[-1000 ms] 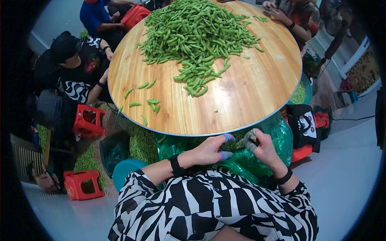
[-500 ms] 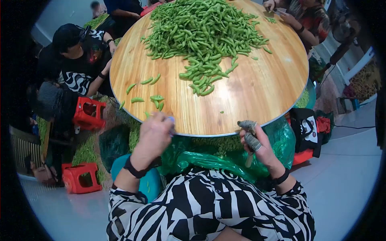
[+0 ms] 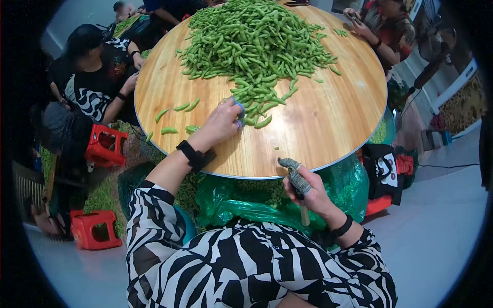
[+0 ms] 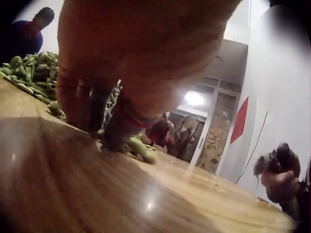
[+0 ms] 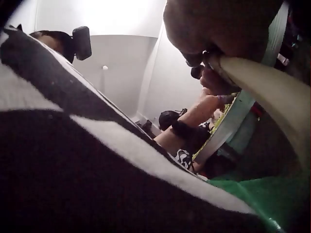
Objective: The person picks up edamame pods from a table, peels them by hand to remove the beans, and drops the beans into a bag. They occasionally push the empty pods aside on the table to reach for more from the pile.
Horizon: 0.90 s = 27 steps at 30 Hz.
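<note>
My left hand (image 3: 222,123) reaches over the round wooden table (image 3: 328,118), its fingers pointing down at the near end of a heap of green soybean pods (image 3: 257,46). Blue-purple wraps cover its thumb and finger, which stand apart with pods between and beside them. In the left wrist view the fingertips come down right at the tabletop, next to a pod (image 4: 142,150). Near the table's front edge, my right hand (image 3: 308,191), with grey wraps on thumb and finger, grips a tool by its pale handle (image 3: 305,214). The tool's working end is hidden.
Loose pods (image 3: 181,107) lie at the table's left. Green plastic (image 3: 231,201) hangs below the front edge over shelled beans. Red stools (image 3: 96,229) stand at left, a black bag (image 3: 382,167) at right. Other people (image 3: 97,72) sit around the table.
My left hand has gone from in front of me to the table's left edge, then forward to the heap. My right hand has shifted left, and its tool handle has come into sight.
</note>
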Motion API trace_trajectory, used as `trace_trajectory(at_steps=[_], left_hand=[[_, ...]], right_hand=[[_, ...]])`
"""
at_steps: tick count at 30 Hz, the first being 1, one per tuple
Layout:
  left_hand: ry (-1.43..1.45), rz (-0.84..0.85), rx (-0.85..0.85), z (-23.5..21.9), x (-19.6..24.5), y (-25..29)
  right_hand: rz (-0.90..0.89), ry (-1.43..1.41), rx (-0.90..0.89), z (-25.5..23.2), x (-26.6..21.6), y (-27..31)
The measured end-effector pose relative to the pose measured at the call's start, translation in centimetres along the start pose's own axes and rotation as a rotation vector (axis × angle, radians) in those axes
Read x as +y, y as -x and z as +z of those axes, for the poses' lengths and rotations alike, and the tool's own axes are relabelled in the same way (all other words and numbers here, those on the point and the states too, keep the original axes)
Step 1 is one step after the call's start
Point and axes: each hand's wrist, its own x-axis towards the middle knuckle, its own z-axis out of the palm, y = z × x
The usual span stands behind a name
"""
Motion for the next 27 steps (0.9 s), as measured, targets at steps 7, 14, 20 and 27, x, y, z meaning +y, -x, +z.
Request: trace_trajectory(at_steps=[7, 14, 20, 27], left_hand=[[0.729, -0.321, -0.055, -2.3, 6.7, 2.7], [1.277, -0.496, -0.251, -0.2, 11.4, 5.7], [1.324, -0.514, -0.169, 1.0, 12.0, 6.3], [1.351, -0.397, -0.035, 2.3, 12.4, 6.8]], right_hand=[[-0.095, -0.130, 0.018, 0.4, -0.5, -1.2], [-0.102, -0.261, -0.068, 1.4, -0.9, -1.4], [-0.082, -0.273, -0.092, 1.1, -0.7, -1.5], [-0.085, -0.207, -0.047, 1.2, -0.6, -1.5]])
